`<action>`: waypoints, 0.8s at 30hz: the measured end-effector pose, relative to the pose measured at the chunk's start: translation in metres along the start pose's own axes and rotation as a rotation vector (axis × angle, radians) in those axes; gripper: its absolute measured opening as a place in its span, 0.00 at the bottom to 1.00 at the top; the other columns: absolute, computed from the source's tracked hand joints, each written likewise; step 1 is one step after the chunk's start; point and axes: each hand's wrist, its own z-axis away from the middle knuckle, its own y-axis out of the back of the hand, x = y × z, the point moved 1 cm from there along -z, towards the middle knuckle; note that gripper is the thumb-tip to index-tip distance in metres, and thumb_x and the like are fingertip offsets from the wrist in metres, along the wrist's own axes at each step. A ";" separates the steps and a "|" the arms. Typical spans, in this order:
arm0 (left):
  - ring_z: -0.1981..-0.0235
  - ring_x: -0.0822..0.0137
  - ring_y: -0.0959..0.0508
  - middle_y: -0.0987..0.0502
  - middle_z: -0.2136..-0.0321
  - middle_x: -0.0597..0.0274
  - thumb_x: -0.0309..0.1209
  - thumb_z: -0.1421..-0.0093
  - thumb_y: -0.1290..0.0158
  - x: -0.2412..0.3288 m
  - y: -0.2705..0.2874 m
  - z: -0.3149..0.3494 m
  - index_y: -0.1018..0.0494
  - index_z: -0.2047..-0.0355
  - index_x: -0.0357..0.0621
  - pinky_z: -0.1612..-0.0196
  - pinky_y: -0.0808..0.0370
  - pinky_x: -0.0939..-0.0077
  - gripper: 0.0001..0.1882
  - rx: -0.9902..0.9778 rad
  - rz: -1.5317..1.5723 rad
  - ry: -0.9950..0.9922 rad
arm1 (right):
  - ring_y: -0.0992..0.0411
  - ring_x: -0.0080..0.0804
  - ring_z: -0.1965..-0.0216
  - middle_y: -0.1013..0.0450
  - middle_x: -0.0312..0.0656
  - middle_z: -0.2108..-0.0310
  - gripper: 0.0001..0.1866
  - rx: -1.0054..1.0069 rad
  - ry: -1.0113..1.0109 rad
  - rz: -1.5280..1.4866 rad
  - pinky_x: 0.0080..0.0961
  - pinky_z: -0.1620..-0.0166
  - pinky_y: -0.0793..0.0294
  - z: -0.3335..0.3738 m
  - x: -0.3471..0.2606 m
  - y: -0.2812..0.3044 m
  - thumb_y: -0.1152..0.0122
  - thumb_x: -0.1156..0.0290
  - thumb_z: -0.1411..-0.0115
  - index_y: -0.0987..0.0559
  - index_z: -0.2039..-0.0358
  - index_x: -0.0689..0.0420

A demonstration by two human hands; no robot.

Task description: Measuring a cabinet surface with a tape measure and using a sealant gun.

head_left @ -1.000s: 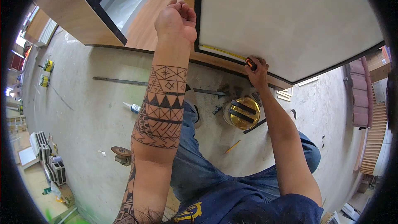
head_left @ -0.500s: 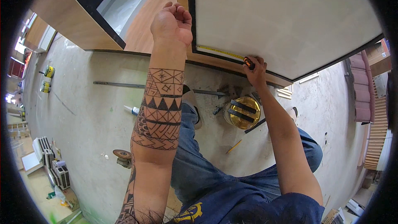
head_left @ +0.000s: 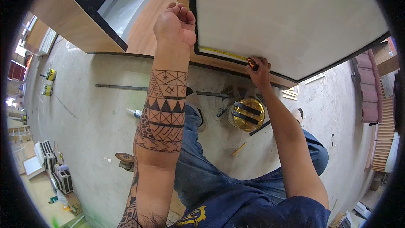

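My right hand (head_left: 260, 71) is closed around an orange and black tape measure (head_left: 252, 63). Its yellow blade (head_left: 221, 53) lies along the lower edge of a large pale panel (head_left: 287, 21) with a black border. The blade's far end reaches the panel's lower left corner. Up beside the panel's left edge, my left hand (head_left: 175, 25) is curled closed; whether its fingers hold anything is hidden. Wood-coloured trim (head_left: 219, 66) runs just outside the black border, under my right hand.
A gold-lidded tin (head_left: 249, 122) with dark strips on top stands between my legs. On the floor lie a pencil (head_left: 238, 149), a long dark metal bar (head_left: 122, 87), a white tube (head_left: 135, 112) and a disc-ended tool (head_left: 125, 160). An open cabinet (head_left: 80, 12) stands at upper left.
Both hands and the tape measure keep practically the same place against the panel. The whole view has shifted very slightly.
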 end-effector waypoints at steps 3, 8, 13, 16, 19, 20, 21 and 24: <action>0.65 0.70 0.22 0.24 0.59 0.62 0.22 0.25 0.55 -0.001 0.000 0.000 0.33 0.39 0.41 0.60 0.21 0.70 0.16 0.004 -0.010 0.001 | 0.27 0.54 0.42 0.23 0.52 0.47 0.28 0.006 0.011 0.006 0.55 0.33 0.37 0.000 -0.001 0.000 0.25 0.60 0.44 0.15 0.42 0.49; 0.65 0.67 0.21 0.23 0.58 0.57 0.20 0.25 0.56 0.000 0.000 -0.001 0.33 0.42 0.39 0.58 0.20 0.68 0.14 -0.005 -0.005 -0.005 | 0.28 0.54 0.40 0.22 0.50 0.46 0.27 0.014 -0.012 0.021 0.56 0.33 0.37 0.001 -0.006 0.003 0.24 0.61 0.43 0.15 0.42 0.50; 0.64 0.67 0.20 0.23 0.59 0.58 0.21 0.25 0.56 -0.001 0.000 0.000 0.32 0.43 0.39 0.58 0.20 0.68 0.12 0.015 -0.009 -0.009 | 0.29 0.52 0.39 0.19 0.44 0.44 0.27 -0.022 -0.039 0.030 0.54 0.33 0.37 0.000 -0.011 0.006 0.24 0.63 0.43 0.16 0.42 0.48; 0.64 0.66 0.20 0.23 0.59 0.57 0.22 0.24 0.56 0.000 -0.001 0.002 0.31 0.44 0.38 0.58 0.20 0.68 0.12 0.016 0.000 -0.002 | 0.29 0.50 0.39 0.20 0.45 0.44 0.27 -0.032 -0.041 0.047 0.53 0.34 0.36 0.000 -0.011 0.007 0.24 0.63 0.43 0.16 0.41 0.48; 0.65 0.70 0.22 0.24 0.59 0.61 0.22 0.25 0.55 0.000 -0.002 0.004 0.33 0.38 0.40 0.59 0.21 0.71 0.17 0.012 -0.010 0.006 | 0.28 0.48 0.40 0.21 0.45 0.44 0.26 -0.002 -0.032 0.043 0.52 0.36 0.36 0.001 -0.009 0.004 0.24 0.64 0.43 0.15 0.42 0.49; 0.65 0.70 0.22 0.24 0.59 0.61 0.22 0.25 0.55 0.000 -0.002 0.004 0.33 0.38 0.40 0.59 0.21 0.71 0.17 0.012 -0.010 0.005 | 0.28 0.48 0.40 0.21 0.45 0.44 0.26 0.018 0.005 0.032 0.52 0.36 0.36 0.001 -0.008 0.004 0.24 0.64 0.43 0.15 0.42 0.49; 0.65 0.70 0.22 0.23 0.59 0.61 0.22 0.25 0.55 -0.001 -0.002 0.004 0.33 0.38 0.39 0.60 0.21 0.71 0.17 0.006 -0.003 0.008 | 0.28 0.48 0.40 0.21 0.45 0.44 0.26 0.010 0.004 0.023 0.51 0.36 0.36 0.001 -0.006 0.003 0.24 0.63 0.43 0.15 0.43 0.49; 0.65 0.71 0.22 0.23 0.59 0.61 0.22 0.25 0.55 -0.001 -0.002 0.005 0.33 0.38 0.39 0.60 0.21 0.71 0.16 -0.007 0.001 0.008 | 0.28 0.47 0.41 0.22 0.46 0.44 0.26 0.007 0.021 0.022 0.50 0.36 0.36 0.001 -0.002 0.001 0.24 0.63 0.43 0.15 0.42 0.49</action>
